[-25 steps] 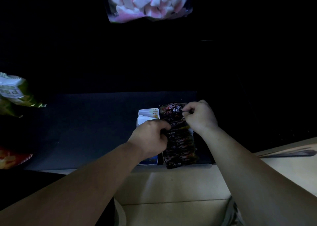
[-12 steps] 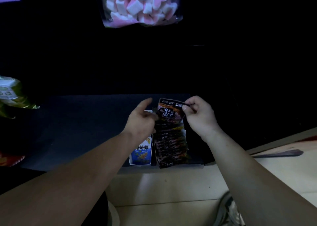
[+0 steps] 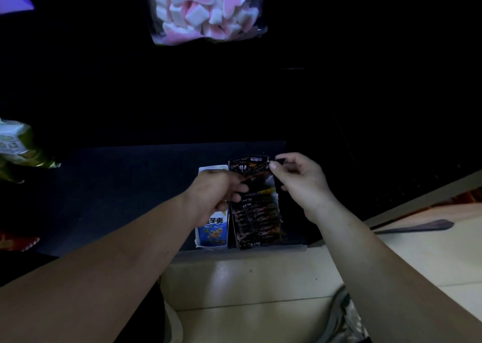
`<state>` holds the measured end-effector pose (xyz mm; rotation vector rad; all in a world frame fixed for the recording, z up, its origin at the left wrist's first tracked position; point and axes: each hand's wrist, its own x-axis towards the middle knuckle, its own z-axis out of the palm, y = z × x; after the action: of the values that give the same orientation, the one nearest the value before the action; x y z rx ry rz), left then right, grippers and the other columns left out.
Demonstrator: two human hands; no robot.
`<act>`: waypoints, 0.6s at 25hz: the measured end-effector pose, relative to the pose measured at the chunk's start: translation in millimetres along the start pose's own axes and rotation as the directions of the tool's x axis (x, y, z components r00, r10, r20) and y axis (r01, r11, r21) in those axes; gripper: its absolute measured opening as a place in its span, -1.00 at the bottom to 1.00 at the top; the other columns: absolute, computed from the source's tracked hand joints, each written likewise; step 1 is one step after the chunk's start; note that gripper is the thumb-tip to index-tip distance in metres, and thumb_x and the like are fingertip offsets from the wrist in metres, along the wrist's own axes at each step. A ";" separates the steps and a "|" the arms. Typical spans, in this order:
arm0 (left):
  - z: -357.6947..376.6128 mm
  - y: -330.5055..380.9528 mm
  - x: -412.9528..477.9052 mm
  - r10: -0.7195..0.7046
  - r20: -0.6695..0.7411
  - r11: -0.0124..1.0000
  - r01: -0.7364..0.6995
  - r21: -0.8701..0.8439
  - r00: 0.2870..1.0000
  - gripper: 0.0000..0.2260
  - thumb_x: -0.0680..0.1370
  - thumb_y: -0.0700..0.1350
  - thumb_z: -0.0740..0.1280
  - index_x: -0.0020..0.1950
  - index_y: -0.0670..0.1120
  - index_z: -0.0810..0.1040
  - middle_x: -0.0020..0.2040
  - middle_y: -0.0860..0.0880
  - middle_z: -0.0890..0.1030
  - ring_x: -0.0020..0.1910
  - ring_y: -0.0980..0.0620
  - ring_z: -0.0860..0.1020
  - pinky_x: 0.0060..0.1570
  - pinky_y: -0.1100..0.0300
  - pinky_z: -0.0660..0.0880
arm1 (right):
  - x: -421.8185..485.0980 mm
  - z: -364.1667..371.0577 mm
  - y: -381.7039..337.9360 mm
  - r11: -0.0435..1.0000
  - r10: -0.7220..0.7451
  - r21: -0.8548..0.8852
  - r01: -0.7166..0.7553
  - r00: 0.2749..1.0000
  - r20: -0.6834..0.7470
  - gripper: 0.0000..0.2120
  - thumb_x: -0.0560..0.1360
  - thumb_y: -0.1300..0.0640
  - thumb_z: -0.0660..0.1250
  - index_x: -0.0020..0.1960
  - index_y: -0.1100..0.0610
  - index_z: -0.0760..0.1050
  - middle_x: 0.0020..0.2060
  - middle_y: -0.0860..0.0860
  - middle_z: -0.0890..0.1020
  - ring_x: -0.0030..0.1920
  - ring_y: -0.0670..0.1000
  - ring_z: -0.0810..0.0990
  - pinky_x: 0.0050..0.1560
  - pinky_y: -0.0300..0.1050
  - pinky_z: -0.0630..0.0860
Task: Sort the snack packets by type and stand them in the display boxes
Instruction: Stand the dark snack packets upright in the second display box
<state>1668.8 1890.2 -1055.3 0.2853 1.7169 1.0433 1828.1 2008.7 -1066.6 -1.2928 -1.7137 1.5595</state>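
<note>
A row of several black snack packets (image 3: 257,217) stands in a dark display box (image 3: 292,242) at the near edge of the black table. My right hand (image 3: 300,183) pinches the top right corner of the rearmost black packet (image 3: 251,165). My left hand (image 3: 217,195) has its fingers curled on the left side of the same packets. A blue-and-white display box (image 3: 212,232) stands just left of the row, partly hidden by my left hand.
A clear bag of pink and white marshmallows (image 3: 206,9) lies at the far side. A green and white snack bag (image 3: 15,149) and a red packet (image 3: 15,241) lie at the left edge. A dark flat tool (image 3: 417,226) rests on the pale floor at the right.
My left hand went from an extended finger back to curled fingers on the black packets. My right hand kept its pinch on the rear packet's top corner.
</note>
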 end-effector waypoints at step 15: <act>-2.3 0.7 19.2 0.249 -0.378 0.922 -0.337 -0.190 0.892 -0.81 0.66 -0.19 0.32 -0.01 -0.32 0.48 -0.25 -0.16 0.58 -0.22 -0.10 0.54 -0.13 -0.12 0.62 | 21.0 35.1 15.6 0.982 0.161 -0.076 -0.175 0.974 -0.158 -0.45 0.51 -0.02 0.51 0.41 0.19 0.49 0.23 0.09 0.61 0.23 0.11 0.60 0.24 0.12 0.58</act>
<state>1658.7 1901.6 -1067.2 0.2116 1.8627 1.6019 1794.3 2008.3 -1094.5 -1.5959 -1.6315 1.4466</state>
